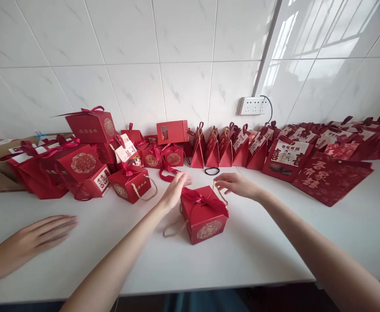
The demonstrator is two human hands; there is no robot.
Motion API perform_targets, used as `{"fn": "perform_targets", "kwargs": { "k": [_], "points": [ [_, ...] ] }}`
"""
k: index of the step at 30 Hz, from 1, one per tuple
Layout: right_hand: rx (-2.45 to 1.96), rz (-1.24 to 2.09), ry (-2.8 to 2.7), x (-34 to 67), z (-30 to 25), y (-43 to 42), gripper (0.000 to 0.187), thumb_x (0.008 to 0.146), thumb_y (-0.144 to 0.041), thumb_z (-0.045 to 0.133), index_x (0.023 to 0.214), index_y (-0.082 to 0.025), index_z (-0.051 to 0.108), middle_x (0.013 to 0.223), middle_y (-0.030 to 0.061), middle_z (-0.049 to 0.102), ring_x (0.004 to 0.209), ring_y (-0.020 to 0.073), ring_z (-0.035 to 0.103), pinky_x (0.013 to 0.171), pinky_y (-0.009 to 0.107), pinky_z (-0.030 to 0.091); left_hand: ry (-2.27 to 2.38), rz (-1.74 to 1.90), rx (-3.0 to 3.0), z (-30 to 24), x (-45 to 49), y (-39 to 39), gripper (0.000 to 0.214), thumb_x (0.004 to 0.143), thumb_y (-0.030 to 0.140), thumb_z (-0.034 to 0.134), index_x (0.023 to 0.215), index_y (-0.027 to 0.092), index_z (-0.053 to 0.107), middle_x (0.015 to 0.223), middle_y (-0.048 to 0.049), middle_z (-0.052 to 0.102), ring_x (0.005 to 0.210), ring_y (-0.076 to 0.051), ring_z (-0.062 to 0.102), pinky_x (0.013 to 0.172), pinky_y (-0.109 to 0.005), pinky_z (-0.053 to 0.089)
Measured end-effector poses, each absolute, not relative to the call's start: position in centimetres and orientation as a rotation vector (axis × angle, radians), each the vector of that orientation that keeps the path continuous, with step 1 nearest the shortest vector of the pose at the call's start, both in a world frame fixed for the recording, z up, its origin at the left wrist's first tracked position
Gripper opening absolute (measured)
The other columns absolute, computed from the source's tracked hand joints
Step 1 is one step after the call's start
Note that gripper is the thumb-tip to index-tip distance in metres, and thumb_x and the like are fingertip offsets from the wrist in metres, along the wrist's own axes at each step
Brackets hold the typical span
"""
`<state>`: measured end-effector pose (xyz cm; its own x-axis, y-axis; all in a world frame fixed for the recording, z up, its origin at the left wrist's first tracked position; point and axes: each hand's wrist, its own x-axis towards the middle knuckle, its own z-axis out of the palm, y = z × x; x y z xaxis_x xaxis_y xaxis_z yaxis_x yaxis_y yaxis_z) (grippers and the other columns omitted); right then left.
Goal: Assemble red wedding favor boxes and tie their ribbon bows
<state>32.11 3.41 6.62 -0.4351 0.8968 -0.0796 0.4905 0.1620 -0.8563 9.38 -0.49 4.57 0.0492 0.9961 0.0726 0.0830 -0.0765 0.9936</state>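
A red gift box (206,216) with a red ribbon bow (202,198) on top and a round patterned window on its front stands on the white table. At its back left corner is my left hand (176,190), fingers stretched out and slightly blurred, with nothing seen in them. My right hand (238,184) is just behind the box's right side, its fingertips closed on the twisted rope handle (221,195). The left rope handle (170,233) hangs loose beside the box.
Another person's hand (47,234) rests at the left. Red boxes (82,164) are piled behind it, with a smaller roped box (131,184) nearer. Triangular red bags (212,149) line the wall below a power strip (254,106). A black ring (212,171) and a red bag (332,177) lie right.
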Motion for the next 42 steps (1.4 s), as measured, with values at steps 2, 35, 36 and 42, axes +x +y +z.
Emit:
{"fn": "perform_targets", "kwargs": {
  "k": [2, 35, 36, 42],
  "points": [
    [-1.181, 1.194, -1.853, 31.0, 5.6, 4.0, 0.032, 0.083, -0.044, 0.058, 0.097, -0.016, 0.063, 0.102, 0.0116, 0.066, 0.097, 0.0219, 0.062, 0.079, 0.035, 0.053, 1.122, 1.249, 1.228, 3.8, 9.3, -0.2, 0.061, 0.082, 0.065, 0.039, 0.114, 0.014, 0.048, 0.100, -0.0108, 0.066, 0.092, -0.023, 0.065, 0.082, -0.035, 0.048],
    [-0.776, 1.529, -1.816, 31.5, 4.6, 0.4, 0.051, 0.075, -0.057, 0.065, 0.055, -0.018, 0.041, 0.050, -0.0071, 0.033, 0.047, 0.0050, 0.026, 0.045, 0.022, 0.021, 0.818, 0.579, 1.218, 5.9, 5.7, -2.2, 0.034, 0.067, 0.038, 0.072, 0.054, 0.017, 0.048, 0.047, 0.0016, 0.048, 0.043, -0.009, 0.042, 0.045, -0.023, 0.034],
    [-0.759, 1.549, -1.817, 31.7, 4.6, 0.6, 0.052, 0.073, -0.059, 0.066, 0.054, -0.018, 0.042, 0.050, -0.0072, 0.033, 0.047, 0.0050, 0.026, 0.045, 0.022, 0.021, 0.832, 0.614, 1.209, 5.8, 5.8, -2.1, 0.033, 0.067, 0.038, 0.071, 0.054, 0.017, 0.048, 0.048, 0.0016, 0.047, 0.044, -0.009, 0.042, 0.046, -0.023, 0.034],
    [-0.665, 1.774, -1.918, 32.8, 4.7, 1.2, 0.049, 0.069, -0.051, 0.074, 0.051, -0.016, 0.043, 0.047, -0.0072, 0.036, 0.045, 0.0045, 0.029, 0.044, 0.021, 0.020, 0.886, 0.625, 1.230, 5.7, 6.3, -2.1, 0.036, 0.067, 0.041, 0.067, 0.052, 0.018, 0.043, 0.048, 0.0030, 0.038, 0.044, -0.008, 0.033, 0.046, -0.024, 0.026]
  ]
}}
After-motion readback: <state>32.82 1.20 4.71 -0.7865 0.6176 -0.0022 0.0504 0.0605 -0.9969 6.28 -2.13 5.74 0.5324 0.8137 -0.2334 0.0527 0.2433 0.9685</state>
